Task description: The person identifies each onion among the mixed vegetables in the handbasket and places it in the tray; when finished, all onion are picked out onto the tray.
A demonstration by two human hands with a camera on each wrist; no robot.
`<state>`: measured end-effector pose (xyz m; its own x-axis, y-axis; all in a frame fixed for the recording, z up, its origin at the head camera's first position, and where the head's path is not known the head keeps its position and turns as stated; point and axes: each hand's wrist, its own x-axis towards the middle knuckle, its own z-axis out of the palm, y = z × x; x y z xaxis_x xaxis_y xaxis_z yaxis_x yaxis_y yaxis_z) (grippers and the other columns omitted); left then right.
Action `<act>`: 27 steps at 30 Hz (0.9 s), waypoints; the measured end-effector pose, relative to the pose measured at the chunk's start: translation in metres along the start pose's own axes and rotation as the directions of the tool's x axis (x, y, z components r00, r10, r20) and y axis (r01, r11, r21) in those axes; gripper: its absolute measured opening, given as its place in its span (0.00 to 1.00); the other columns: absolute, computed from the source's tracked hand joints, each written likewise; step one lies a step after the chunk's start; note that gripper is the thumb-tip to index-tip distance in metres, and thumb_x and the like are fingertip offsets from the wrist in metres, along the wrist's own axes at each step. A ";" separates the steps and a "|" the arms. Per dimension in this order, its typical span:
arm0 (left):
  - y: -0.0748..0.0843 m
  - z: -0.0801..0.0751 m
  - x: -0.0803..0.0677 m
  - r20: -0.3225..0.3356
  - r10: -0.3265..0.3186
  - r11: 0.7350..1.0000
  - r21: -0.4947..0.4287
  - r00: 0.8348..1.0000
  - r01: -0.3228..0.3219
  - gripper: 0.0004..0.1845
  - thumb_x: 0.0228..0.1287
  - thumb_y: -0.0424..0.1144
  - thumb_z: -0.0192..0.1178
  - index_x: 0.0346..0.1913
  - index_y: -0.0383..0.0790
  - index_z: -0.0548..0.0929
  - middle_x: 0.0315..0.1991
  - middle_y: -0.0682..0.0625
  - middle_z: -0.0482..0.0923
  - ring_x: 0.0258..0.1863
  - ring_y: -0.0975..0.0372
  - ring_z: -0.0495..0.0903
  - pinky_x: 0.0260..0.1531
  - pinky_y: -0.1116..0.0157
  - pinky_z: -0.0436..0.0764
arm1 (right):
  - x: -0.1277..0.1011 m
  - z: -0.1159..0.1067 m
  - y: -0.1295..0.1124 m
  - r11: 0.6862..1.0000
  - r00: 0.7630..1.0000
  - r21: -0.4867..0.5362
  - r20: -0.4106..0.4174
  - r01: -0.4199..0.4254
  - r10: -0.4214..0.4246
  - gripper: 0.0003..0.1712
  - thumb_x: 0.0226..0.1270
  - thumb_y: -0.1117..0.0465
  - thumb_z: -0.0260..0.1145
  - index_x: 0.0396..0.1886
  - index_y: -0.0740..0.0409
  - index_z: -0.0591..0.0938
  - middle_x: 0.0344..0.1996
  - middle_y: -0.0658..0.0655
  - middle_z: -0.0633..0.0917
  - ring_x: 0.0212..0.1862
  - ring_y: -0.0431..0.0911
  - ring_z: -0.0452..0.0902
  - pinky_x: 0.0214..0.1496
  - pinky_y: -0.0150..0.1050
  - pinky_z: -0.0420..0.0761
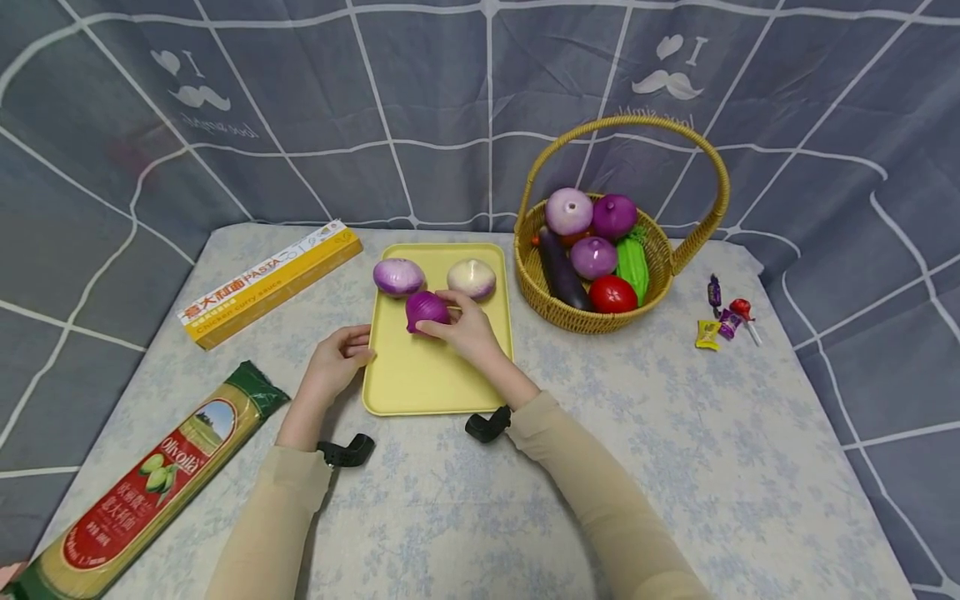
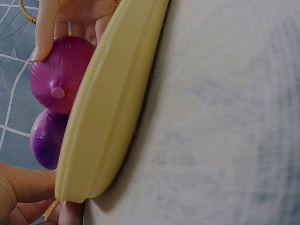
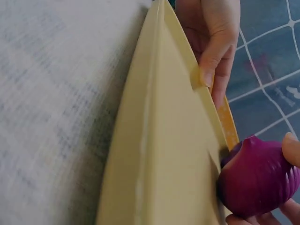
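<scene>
A dark purple onion [image 1: 424, 309], glossy like a toy, is in my right hand [image 1: 471, 332] over the yellow tray [image 1: 420, 379]. Thumb and fingers grip it from the right side; its pointed tip shows in the right wrist view. My left hand [image 1: 339, 357] pinches the tray's left rim, the thumb [image 3: 212, 63] on top and the fingers outside, partly hidden below the edge. Farther back on the tray sit a purple-and-white onion [image 1: 398, 277] at the left and a paler white-and-purple one [image 1: 472, 278] at the right.
Right of the tray stands a wicker basket [image 1: 555, 315] with a tall handle, holding onions, an eggplant, a tomato and a green vegetable. Several candies [image 1: 728, 324] lie farther right. A yellow pasta box [image 1: 273, 282] and a long pasta packet [image 1: 157, 483] lie at the left.
</scene>
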<state>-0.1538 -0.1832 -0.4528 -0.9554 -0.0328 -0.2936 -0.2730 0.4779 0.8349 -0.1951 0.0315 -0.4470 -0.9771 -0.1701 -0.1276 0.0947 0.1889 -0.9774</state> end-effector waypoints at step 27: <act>-0.003 0.000 -0.001 0.001 0.011 1.000 0.020 1.000 -0.011 0.25 0.73 0.33 0.54 0.71 0.33 0.67 0.62 0.35 0.73 0.58 0.49 0.75 0.42 0.78 0.77 | 0.003 0.014 -0.002 0.976 0.995 -0.195 -0.014 0.099 -0.103 0.42 0.54 0.63 0.77 0.67 0.65 0.69 0.63 0.65 0.72 0.64 0.56 0.72 0.66 0.43 0.76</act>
<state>-0.1525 -0.1848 -0.4546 -0.9582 -0.0270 -0.2849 -0.2603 0.4957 0.8286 -0.1952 0.0172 -0.4482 -0.9843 -0.1749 -0.0235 -0.0409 0.3560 -0.9336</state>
